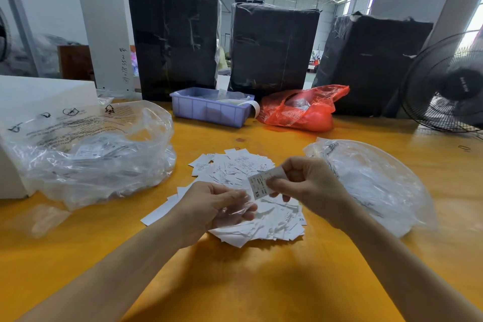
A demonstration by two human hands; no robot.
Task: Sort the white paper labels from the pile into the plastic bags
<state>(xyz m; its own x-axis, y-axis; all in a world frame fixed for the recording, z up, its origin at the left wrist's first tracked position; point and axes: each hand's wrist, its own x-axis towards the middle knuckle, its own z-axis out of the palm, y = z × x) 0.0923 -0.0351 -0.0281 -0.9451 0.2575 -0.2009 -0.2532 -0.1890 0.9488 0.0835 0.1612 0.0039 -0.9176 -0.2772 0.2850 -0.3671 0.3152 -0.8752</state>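
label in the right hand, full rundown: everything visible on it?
The label is a small white paper rectangle with fine black print, too small to read, and a bold "XS" at its lower end. It looks flat and uncreased, tilted, held above the pile of labels. The right hand pinches its right edge between thumb and fingers. The left hand, just below it, holds a thin clear film and does not clearly touch it.

White labels (pixel 251 206) lie heaped (one lifted) between two clear bags (pixel 86 154).
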